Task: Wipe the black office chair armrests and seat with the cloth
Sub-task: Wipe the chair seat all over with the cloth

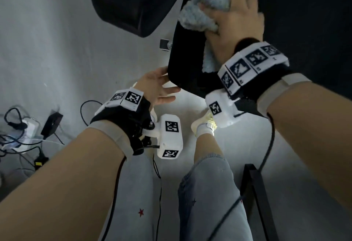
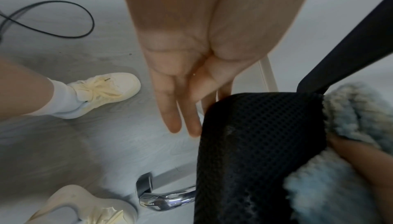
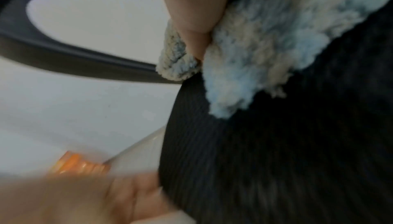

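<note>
The black mesh chair seat (image 1: 186,65) fills the upper right, with one black loop armrest (image 1: 122,6) to its left. My right hand (image 1: 238,23) grips a fluffy light-blue cloth (image 1: 198,17) and presses it on the seat near its left edge. The right wrist view shows my fingers (image 3: 191,9) dug into the cloth (image 3: 255,51) on the seat (image 3: 276,160). My left hand (image 1: 158,88) is open, fingers straight, right beside the seat's near corner and holding nothing. In the left wrist view its fingers (image 2: 170,118) point down along the seat's edge (image 2: 255,143); contact is unclear.
A chrome chair leg (image 2: 161,200) reaches over the grey floor under the seat. My pale shoes (image 2: 106,89) stand close to it. Cables and a power strip (image 1: 24,132) lie at the left. A black metal frame (image 1: 255,193) stands at the lower right. Something orange (image 3: 78,163) is blurred.
</note>
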`<state>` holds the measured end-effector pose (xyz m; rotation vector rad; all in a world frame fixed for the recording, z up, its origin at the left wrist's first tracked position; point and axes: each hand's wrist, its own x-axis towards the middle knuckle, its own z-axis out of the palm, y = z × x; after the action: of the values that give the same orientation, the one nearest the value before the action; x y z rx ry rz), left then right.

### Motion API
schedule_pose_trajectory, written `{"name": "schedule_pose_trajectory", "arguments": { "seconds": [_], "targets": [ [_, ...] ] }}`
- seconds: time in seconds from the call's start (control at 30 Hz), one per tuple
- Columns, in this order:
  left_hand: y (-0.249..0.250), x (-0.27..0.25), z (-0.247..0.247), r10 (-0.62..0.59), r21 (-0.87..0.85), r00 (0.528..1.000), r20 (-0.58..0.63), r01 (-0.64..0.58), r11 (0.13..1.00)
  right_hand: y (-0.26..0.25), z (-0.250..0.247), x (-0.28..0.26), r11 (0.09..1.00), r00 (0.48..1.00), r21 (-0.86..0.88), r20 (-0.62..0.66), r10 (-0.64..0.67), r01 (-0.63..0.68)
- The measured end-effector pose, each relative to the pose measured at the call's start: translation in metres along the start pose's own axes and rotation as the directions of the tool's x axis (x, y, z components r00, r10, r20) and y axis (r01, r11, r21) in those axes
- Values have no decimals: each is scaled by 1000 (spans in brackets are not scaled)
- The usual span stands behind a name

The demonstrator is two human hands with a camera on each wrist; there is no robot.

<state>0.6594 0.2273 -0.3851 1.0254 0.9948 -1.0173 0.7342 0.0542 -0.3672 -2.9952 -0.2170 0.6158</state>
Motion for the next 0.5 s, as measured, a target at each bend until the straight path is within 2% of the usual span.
{"name": "schedule_pose_trajectory", "arguments": {
  "seconds": [0.03, 0.1, 0.17, 0.23, 0.27, 0.3, 0.37, 0.43, 0.47, 0.5],
  "targets": [
    [2, 1, 1, 13, -11, 1000, -12, -13, 1000, -7, 0, -9, 1000, 1000, -13, -19, 16, -16],
    [5, 1, 3, 49, 19, 998, -29, -48, 999, -24, 15, -36, 989, 989, 14, 18, -149, 149],
    [3, 0, 6, 74, 78, 997, -24, -71, 994, -28, 30, -56, 937, 934, -17, 86, -346, 349],
    [1, -1, 7, 86, 85, 996, -24, -83, 993, -18, 21, -45, 895, 899, -83, 75, -432, 438],
    [1, -2, 7, 82, 51, 997, -15, -81, 995, -13, 14, -32, 902, 908, -104, 46, -417, 420],
    [2, -3, 5, 74, -4, 997, 4, -74, 997, -7, 7, -17, 935, 939, -89, 31, -343, 344],
    [4, -1, 3, 46, -79, 999, 16, -45, 996, 5, -6, 14, 995, 993, -21, -69, -97, 96],
    [6, 2, 3, 65, -18, 997, -52, -66, 998, 4, -10, 25, 995, 991, 18, -82, 101, -100],
    [6, 3, 5, 89, 9, 993, -74, -88, 996, -4, -8, 18, 992, 990, -1, -66, 122, -122],
    [6, 3, 6, 101, 14, 992, -81, -100, 995, -14, -1, 3, 997, 996, -22, -48, 74, -76]
  ]
}}
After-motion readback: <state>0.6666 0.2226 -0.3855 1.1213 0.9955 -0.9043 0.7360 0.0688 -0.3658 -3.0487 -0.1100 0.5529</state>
